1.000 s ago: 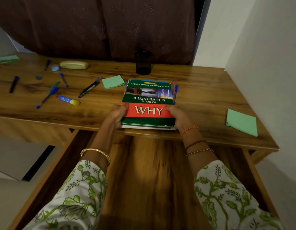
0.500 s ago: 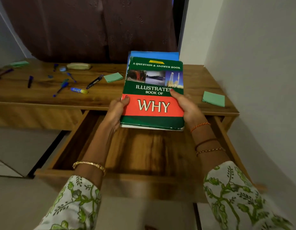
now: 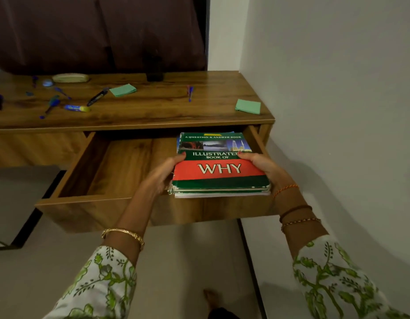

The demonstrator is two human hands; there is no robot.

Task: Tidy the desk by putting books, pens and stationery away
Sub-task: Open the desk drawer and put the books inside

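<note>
Books (image 3: pixel 220 168) were held in a small stack, the green and red "WHY" volume on top with thinner ones beneath it, a blue cover edge peeping out at the far end. The stack hung over the right part of the open drawer (image 3: pixel 121 166), its near edge above the drawer's front panel and its far end reaching in under the desk top; whether any part of it already touched the drawer floor could not be told. The left hand (image 3: pixel 163 173) gripped the left edge, thumb on the cover and fingers curled underneath, and the right hand (image 3: pixel 261 168) gripped the right edge the same way, close beside the drawer's right wall.

The main risk, as I judged it, lay in the lower books: they were loose under the top one, and if either grip slackened before the stack was flat they could slide out and fan across the drawer or tip over the front panel to the floor. The right hand's knuckles had little room beside the wall and could get pinched there. The far end might also catch on the underside of the desk (image 3: pixel 153 111) if it were lifted while being pushed in.

On the desk top lay scattered pens (image 3: pixel 97 97), a glue stick (image 3: pixel 77 108), two green sticky-note pads (image 3: pixel 123 90) and a dark pen cup (image 3: pixel 154 73), none yet put away.
</note>
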